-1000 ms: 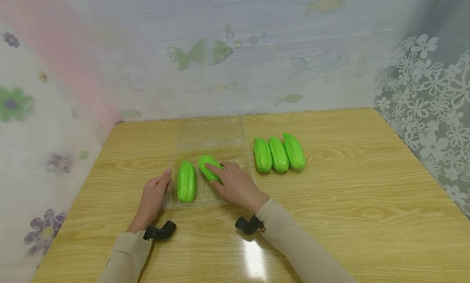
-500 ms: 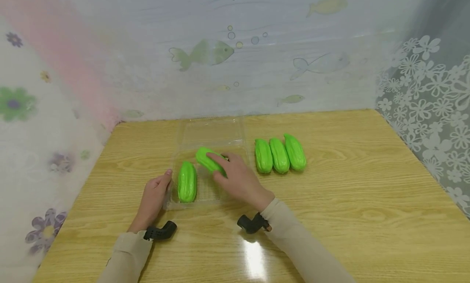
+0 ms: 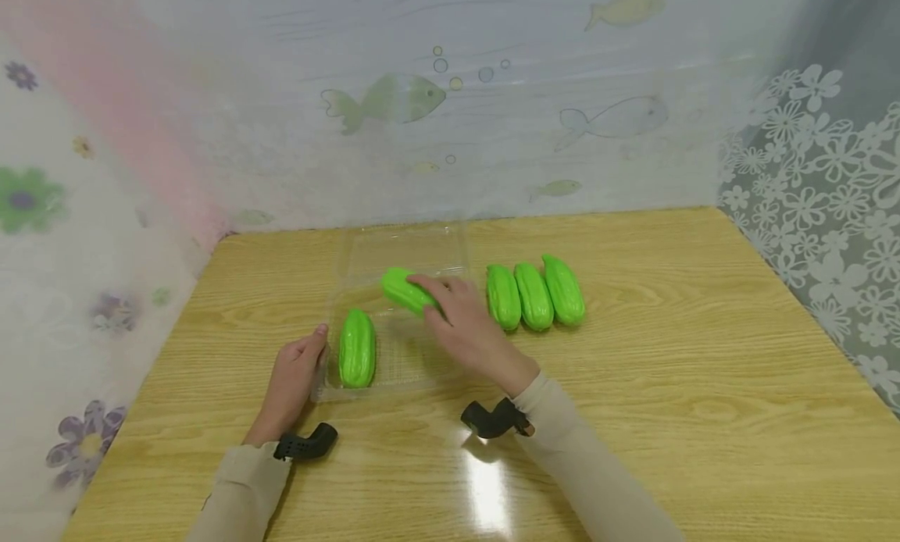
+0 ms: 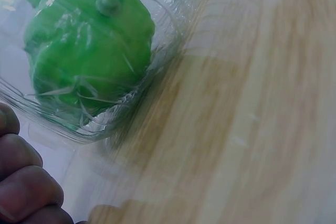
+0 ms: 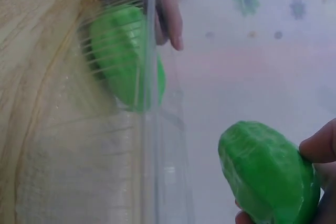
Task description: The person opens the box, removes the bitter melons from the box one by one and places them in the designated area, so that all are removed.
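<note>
My right hand (image 3: 474, 331) grips a bright green ridged gourd (image 3: 404, 288) between thumb and fingers. In the right wrist view this gourd (image 5: 265, 171) is raised beyond the wall of a clear plastic clamshell container (image 5: 150, 171). A second gourd (image 3: 358, 348) lies lengthwise in the left part of the container. My left hand (image 3: 291, 374) holds the container's left side, its thumb at the rim. In the left wrist view, curled fingers (image 4: 29, 187) show beside the container corner, and the end of the gourd (image 4: 89, 40) inside shows through the plastic.
Three more green gourds, a left one (image 3: 503, 298), a middle one (image 3: 533, 297) and a right one (image 3: 563, 290), lie side by side right of the container. Its clear lid (image 3: 404, 249) is folded back toward the wall. All rests on a wood-grain table (image 3: 675, 354).
My right hand has lifted its gourd from inside the container and moved it back and slightly right. The left hand and the other gourds have stayed in place.
</note>
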Demonstrator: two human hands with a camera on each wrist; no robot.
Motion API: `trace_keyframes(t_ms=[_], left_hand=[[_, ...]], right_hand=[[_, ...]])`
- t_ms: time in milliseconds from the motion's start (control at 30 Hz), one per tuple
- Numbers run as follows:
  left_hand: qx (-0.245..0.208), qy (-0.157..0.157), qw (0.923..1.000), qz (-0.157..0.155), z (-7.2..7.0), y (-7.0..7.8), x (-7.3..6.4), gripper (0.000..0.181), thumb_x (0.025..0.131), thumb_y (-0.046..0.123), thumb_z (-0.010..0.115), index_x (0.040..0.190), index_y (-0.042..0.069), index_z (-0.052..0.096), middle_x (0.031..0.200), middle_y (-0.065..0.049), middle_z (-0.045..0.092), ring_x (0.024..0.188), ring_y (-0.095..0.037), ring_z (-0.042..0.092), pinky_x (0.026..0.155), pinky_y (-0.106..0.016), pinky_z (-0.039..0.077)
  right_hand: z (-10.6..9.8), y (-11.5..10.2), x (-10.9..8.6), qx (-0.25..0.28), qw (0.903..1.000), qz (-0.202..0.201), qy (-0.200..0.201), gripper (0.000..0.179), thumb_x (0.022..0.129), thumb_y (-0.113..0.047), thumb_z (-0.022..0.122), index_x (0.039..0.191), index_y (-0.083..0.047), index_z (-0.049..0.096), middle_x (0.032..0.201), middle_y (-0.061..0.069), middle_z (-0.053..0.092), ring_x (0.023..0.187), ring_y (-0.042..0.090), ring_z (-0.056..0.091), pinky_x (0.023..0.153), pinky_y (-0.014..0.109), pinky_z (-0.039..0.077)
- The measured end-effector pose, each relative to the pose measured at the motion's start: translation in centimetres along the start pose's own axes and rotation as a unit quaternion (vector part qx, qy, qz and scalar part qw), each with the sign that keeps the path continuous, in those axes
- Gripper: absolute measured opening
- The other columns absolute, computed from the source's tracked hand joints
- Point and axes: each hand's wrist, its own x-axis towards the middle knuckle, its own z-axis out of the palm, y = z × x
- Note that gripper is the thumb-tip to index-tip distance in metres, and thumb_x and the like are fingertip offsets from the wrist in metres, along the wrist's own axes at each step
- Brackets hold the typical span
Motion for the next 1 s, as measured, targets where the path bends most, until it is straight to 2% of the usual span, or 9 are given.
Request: trace_keyframes(t_ms=[133, 367, 467, 600, 733, 900, 1000], left_hand=[[-0.003, -0.004, 1.0, -0.001, 0.0, 0.0, 0.1, 0.062, 0.088, 0.058, 0.036, 0.058, 0.004, 0.037, 0.05, -0.004, 0.029, 0.043, -0.018, 0.029, 0.041, -0.031, 0.029], [-0.002, -0.007, 1.0, -0.002, 0.0, -0.1, 0.3, 0.062, 0.088, 0.058, 0.035, 0.058, 0.004, 0.038, 0.05, -0.004, 0.029, 0.043, -0.018, 0.028, 0.041, -0.031, 0.029], [-0.004, -0.006, 1.0, -0.002, 0.1, -0.2, 0.4, 0.062, 0.088, 0.058, 0.035, 0.058, 0.004, 0.037, 0.05, -0.004, 0.029, 0.043, -0.018, 0.028, 0.041, -0.031, 0.029], [-0.003, -0.003, 1.0, 0.0, 0.1, -0.3, 0.5, 0.061, 0.088, 0.058, 0.036, 0.058, 0.004, 0.037, 0.05, -0.004, 0.028, 0.043, -0.018, 0.027, 0.041, -0.031, 0.028], [-0.004, -0.002, 1.0, -0.002, 0.1, -0.3, 0.6, 0.061, 0.088, 0.058, 0.036, 0.058, 0.004, 0.037, 0.05, -0.004, 0.028, 0.043, -0.017, 0.027, 0.041, -0.031, 0.028], [-0.009, -0.005, 0.9999, 0.002, 0.1, -0.2, 0.6, 0.061, 0.089, 0.057, 0.037, 0.058, 0.004, 0.036, 0.05, -0.004, 0.028, 0.042, -0.017, 0.026, 0.04, -0.031, 0.028], [-0.013, -0.005, 0.9999, 0.005, 0.1, -0.1, 0.6, 0.06, 0.089, 0.056, 0.037, 0.058, 0.004, 0.036, 0.05, -0.004, 0.028, 0.042, -0.017, 0.026, 0.04, -0.031, 0.028]], right_hand=[[-0.7, 0.4, 0.2, 0.035, 0.9992, -0.004, 0.021, 0.041, 0.093, -0.022, 0.036, 0.134, -0.025, 0.039, 0.119, 0.007, 0.048, 0.104, 0.019, 0.043, 0.08, 0.04, 0.038], [-2.3, 1.5, 0.2, 0.117, 0.9915, 0.018, 0.056, 0.04, 0.097, -0.029, 0.031, 0.136, -0.028, 0.034, 0.134, 0.0, 0.04, 0.117, 0.015, 0.04, 0.091, 0.039, 0.034], [-3.0, 2.1, 0.1, 0.156, 0.9848, 0.033, 0.069, 0.039, 0.097, -0.035, 0.03, 0.137, -0.031, 0.031, 0.135, 0.0, 0.039, 0.112, 0.017, 0.044, 0.087, 0.04, 0.037], [-3.9, 2.9, 0.1, 0.178, 0.9781, 0.058, 0.091, 0.041, 0.096, -0.041, 0.031, 0.136, -0.034, 0.029, 0.135, 0.0, 0.039, 0.111, 0.017, 0.045, 0.087, 0.04, 0.037], [-4.9, 3.6, 0.1, 0.2, 0.9703, 0.074, 0.115, 0.044, 0.095, -0.042, 0.035, 0.137, -0.029, 0.031, 0.134, 0.002, 0.04, 0.114, 0.017, 0.043, 0.09, 0.04, 0.036], [-6.4, 4.1, 0.0, 0.215, 0.9616, 0.088, 0.147, 0.049, 0.092, -0.045, 0.042, 0.136, -0.025, 0.034, 0.127, 0.007, 0.045, 0.099, 0.021, 0.05, 0.08, 0.042, 0.041], [-7.1, 4.6, -0.2, 0.219, 0.9574, 0.093, 0.164, 0.05, 0.091, -0.045, 0.044, 0.136, -0.024, 0.034, 0.129, 0.005, 0.044, 0.102, 0.02, 0.05, 0.081, 0.04, 0.041]])
